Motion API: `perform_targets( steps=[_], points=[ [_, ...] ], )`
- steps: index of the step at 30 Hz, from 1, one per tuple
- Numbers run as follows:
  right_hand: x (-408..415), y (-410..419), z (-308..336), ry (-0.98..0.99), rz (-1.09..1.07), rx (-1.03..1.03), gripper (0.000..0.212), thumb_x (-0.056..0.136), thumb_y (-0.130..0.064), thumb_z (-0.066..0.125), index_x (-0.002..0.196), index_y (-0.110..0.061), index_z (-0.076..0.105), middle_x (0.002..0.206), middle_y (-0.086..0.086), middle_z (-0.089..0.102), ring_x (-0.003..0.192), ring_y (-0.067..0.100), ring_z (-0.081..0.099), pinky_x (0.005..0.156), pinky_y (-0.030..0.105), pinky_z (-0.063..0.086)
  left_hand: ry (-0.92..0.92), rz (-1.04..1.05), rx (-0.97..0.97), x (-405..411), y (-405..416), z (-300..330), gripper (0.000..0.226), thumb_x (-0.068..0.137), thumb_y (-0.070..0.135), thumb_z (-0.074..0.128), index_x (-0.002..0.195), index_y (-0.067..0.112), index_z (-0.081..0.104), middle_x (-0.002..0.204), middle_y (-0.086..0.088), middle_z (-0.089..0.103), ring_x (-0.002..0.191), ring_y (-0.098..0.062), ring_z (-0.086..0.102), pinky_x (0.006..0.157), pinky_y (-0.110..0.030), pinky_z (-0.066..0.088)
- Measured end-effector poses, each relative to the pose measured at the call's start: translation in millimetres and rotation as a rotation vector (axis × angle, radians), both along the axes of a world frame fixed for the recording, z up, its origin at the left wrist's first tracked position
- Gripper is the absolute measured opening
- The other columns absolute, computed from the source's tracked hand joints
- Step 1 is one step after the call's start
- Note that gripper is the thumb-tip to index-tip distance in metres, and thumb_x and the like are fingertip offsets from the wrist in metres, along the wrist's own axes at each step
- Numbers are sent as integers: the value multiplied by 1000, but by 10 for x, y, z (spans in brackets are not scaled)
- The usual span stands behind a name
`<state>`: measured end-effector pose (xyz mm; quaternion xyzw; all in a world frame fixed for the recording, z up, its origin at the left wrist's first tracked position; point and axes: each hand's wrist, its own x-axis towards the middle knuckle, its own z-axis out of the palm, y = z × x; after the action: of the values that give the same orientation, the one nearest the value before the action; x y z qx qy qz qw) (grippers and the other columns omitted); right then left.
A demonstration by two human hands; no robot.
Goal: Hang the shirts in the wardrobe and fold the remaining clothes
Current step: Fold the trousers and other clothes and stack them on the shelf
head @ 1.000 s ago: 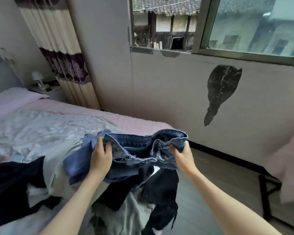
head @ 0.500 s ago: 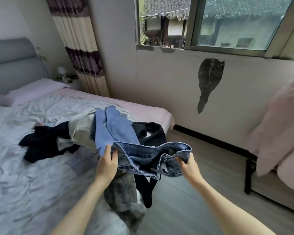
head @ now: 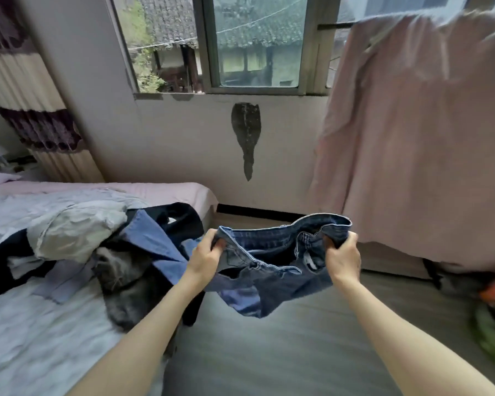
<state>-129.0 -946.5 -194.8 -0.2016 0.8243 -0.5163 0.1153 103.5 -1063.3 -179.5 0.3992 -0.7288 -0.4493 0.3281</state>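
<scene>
While both forearms reach forward from the bottom edge, the left hand (head: 205, 260) and right hand (head: 343, 258) are raised level with each other, backs toward the camera, over the floor (head: 269, 352) beside the bed (head: 40, 332). Each hand has its fingers curled tight on the waistband of the jeans (head: 272, 267), the left on the near left end, the right on the right end by the fly. On the bed to the left lies a pile of clothes (head: 103, 252): a pale grey piece on top, a blue piece slanting toward the left hand, dark and grey pieces beneath, some spilling over the bed's edge. A pink cloth (head: 417, 144) hangs at the right, in front of part of the window (head: 255, 44), and blurred orange and green things sit on the floor under it. A dark patch (head: 246, 132) marks the wall below the sill. A striped curtain (head: 26, 104) hangs at the far left. The jeans hang clear of bed and floor, the waistband stretched open between the two hands, its edges pinched under thumbs and fingers, and the rest bunched and drooping below the knuckles.
</scene>
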Motion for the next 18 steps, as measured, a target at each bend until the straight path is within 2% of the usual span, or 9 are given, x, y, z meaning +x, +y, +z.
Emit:
perform_targets(
  steps=[3, 7, 9, 13, 14, 18],
  points=[
    [-200, 453, 89, 47, -124, -29, 34, 92, -22, 54, 117, -3, 42, 112, 25, 60, 103, 42, 54, 84, 42, 39, 78, -51, -1, -300, 143, 112, 25, 95, -2, 42, 89, 17, 56, 83, 3, 59, 82, -14, 52, 80, -24, 40],
    [-359, 767, 241, 112, -199, -97, 35, 92, -23, 56, 117, -3, 42, 110, 23, 60, 103, 41, 54, 76, 38, 35, 239, -93, 15, -527, 231, 340, 36, 93, -7, 42, 84, 24, 58, 81, 8, 60, 77, -3, 52, 74, -10, 43],
    [-362, 791, 311, 131, -181, -133, 32, 91, -20, 57, 115, -5, 43, 109, 21, 61, 102, 40, 55, 74, 35, 33, 278, -76, 38, -530, 184, 396, 35, 94, -6, 41, 82, 21, 59, 80, 5, 60, 77, -6, 53, 73, -12, 44],
    [-280, 710, 501, 189, -83, -194, 26, 88, -17, 58, 110, -14, 45, 98, 6, 60, 90, 29, 55, 74, 32, 36, 281, 45, 91, -433, 7, 404, 34, 92, -7, 40, 82, 19, 60, 89, -7, 61, 87, -19, 52, 86, -34, 45],
    [-262, 689, 559, 196, -61, -213, 25, 86, -17, 59, 107, -17, 45, 97, 3, 59, 88, 25, 54, 74, 32, 36, 286, 64, 108, -405, -27, 418, 33, 93, -5, 40, 83, 20, 60, 90, -7, 62, 88, -20, 53, 86, -35, 45],
    [-273, 642, 742, 215, 7, -241, 22, 84, -17, 60, 98, -22, 45, 87, -6, 57, 84, 20, 53, 73, 32, 38, 332, 62, 132, -319, -108, 509, 34, 95, -3, 36, 86, 22, 56, 84, -2, 61, 84, -19, 54, 71, -27, 46]
  ],
)
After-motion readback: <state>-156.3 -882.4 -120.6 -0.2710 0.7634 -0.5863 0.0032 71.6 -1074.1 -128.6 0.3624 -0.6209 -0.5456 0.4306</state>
